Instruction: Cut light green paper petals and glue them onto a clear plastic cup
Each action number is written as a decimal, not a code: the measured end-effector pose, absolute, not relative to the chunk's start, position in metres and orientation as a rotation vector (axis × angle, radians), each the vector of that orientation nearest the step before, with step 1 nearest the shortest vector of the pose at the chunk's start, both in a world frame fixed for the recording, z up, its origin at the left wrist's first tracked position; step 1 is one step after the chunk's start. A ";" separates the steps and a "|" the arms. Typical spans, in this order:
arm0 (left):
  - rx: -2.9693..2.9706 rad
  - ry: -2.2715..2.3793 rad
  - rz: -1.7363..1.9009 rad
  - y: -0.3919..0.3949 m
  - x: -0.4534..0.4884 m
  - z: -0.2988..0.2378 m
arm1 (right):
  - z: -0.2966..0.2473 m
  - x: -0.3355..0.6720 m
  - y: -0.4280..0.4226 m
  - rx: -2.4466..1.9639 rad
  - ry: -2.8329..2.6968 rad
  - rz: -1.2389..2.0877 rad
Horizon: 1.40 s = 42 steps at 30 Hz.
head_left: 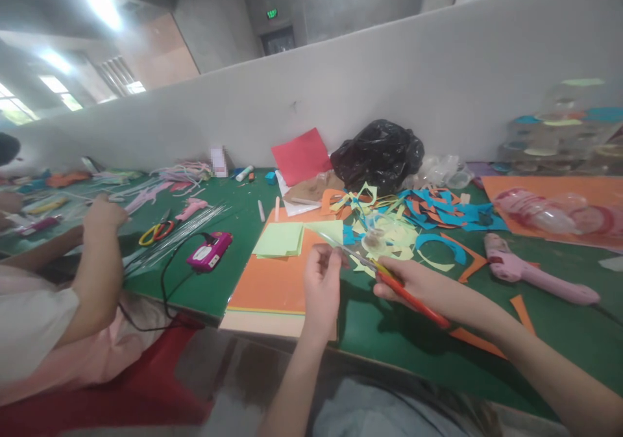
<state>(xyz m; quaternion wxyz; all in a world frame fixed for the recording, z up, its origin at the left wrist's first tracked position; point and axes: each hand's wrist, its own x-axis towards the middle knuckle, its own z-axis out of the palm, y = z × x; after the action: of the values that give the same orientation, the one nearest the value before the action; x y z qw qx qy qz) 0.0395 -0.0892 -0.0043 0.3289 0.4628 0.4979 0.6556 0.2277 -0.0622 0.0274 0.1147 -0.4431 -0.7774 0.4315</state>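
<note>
My right hand (pixel 402 278) is closed around red-and-yellow-handled scissors (pixel 413 299). Their blades point left, toward the fingertips of my left hand (pixel 324 278). That hand is closed in a pinch above the edge of a stack of orange paper (pixel 272 284). A thin, pale sliver shows by its fingertips, but I cannot make out what it is. Light green paper squares (pixel 278 240) lie on the stack, just left of my left hand. Behind the scissors spreads a heap of yellow paper scraps (pixel 394 236), mixed with blue paper scraps (pixel 428 210).
A pink glue gun (pixel 535 274) lies to the right, near orange sheets bearing clear plastic bottles (pixel 540 210). Behind the scraps sits a black plastic bag (pixel 379 154). At left are a magenta device (pixel 210 252) with a cable, other scissors (pixel 156 230) and a co-worker's arm (pixel 100 262).
</note>
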 end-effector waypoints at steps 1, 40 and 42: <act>1.221 1.313 1.714 -0.089 0.039 -0.004 | 0.026 0.227 -0.061 -1.302 -2.265 1.269; 1.210 1.338 1.696 -0.095 0.046 0.000 | 0.028 0.227 -0.067 -1.230 -2.233 1.425; 1.208 1.337 1.694 -0.095 0.047 -0.001 | 0.027 0.226 -0.066 -1.215 -2.210 1.425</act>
<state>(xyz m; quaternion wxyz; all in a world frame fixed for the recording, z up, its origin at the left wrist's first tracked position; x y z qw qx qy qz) 0.0470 -0.0948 -0.0010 0.3282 0.4614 0.5107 0.6470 0.2262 -0.0662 0.0269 0.1221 -0.4164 -0.7571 0.4883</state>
